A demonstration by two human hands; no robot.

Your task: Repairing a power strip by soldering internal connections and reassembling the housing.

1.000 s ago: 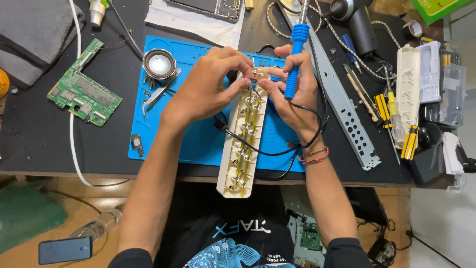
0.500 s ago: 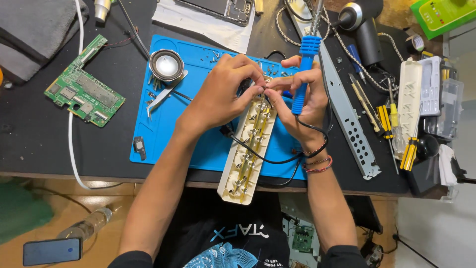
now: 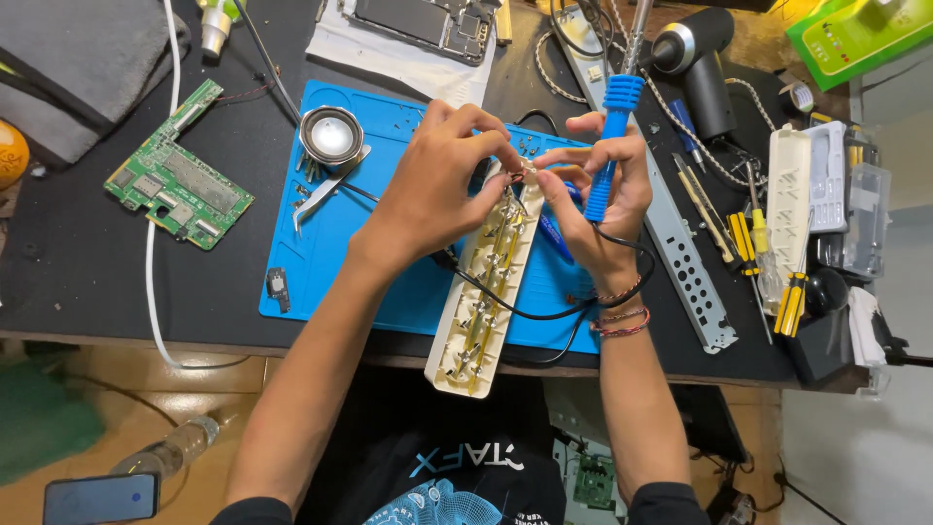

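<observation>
Our left hand [image 3: 437, 185] pinches something small at the far end of the opened power strip [image 3: 486, 292], fingers closed there — what exactly they hold we cannot tell. Our right hand [image 3: 598, 199] is closed around a blue soldering iron [image 3: 610, 146], its tip hidden. The strip lies on the blue mat [image 3: 360, 262]; its long axis runs from the near table edge away and slightly right. We judge it light and stiff, with delicate contacts inside — better to grip its plastic sides.
</observation>
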